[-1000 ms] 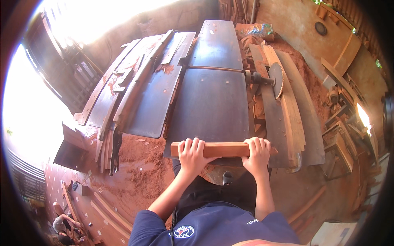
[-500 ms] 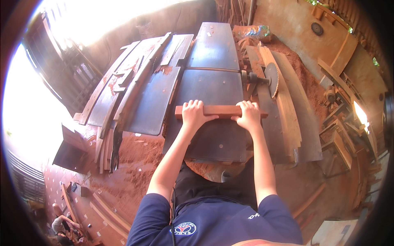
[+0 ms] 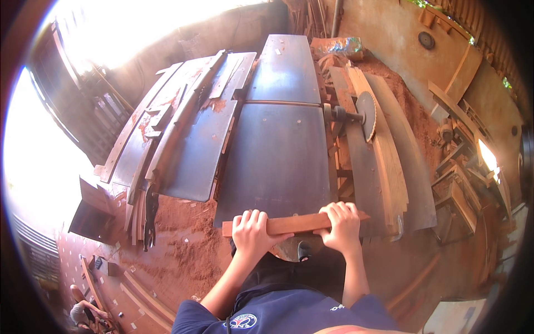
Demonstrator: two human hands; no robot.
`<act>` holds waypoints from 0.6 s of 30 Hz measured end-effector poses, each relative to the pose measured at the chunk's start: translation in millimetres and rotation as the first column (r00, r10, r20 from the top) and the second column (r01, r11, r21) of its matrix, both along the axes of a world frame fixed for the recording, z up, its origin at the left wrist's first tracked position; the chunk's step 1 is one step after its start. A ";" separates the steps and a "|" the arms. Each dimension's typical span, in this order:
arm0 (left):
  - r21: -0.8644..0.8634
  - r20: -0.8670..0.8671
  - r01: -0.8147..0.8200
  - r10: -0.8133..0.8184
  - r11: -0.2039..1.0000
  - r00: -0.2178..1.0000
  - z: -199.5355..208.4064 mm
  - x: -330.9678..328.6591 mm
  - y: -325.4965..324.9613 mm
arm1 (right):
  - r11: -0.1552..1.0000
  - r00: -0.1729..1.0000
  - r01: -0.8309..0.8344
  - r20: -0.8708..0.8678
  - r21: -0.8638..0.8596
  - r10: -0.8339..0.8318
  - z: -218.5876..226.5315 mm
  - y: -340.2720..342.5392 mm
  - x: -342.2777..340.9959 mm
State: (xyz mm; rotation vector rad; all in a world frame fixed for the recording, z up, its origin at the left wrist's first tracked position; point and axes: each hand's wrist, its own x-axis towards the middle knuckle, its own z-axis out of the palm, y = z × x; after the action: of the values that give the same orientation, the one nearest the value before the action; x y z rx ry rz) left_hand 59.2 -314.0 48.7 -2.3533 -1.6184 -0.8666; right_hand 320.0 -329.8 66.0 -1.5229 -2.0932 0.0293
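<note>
Bar (image 3: 297, 224) lower centre of frame, by near edge of worktop (image 3: 272, 161), skewed, right end higher in frame. Left hand (image 3: 251, 234), right hand (image 3: 340, 228) curled round it. Uneven push could snag an end, twisting the grip.

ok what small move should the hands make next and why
Probably ease the left hand forward slightly to square the wooden bar. That hand and the right hand hold it by the near edge of the dark tabletop, but its right end lies farther forward, so it slants against the tabletop's cross seam.
</note>
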 end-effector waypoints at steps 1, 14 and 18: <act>0.017 0.007 -0.003 0.003 1.000 1.000 -1.3 0.8 6.4 | 1.000 1.000 -0.028 0.013 0.005 0.028 5.0 9.5 2.1; 0.104 -0.019 -0.065 0.068 0.992 0.998 -12.7 16.5 183.7 | 0.982 0.996 0.086 0.024 0.170 -0.092 -18.4 178.1 14.6; 0.029 -0.015 -0.009 0.010 1.000 1.000 -10.1 2.9 130.0 | 0.988 0.998 0.069 -0.007 0.141 -0.069 -17.9 114.7 4.7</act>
State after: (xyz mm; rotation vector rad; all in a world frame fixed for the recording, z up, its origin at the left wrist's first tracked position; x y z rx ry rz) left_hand 62.2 -184.0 38.6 -2.3254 -1.5990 -0.8624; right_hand 324.6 -215.1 48.2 -1.5078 -1.9946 -0.1407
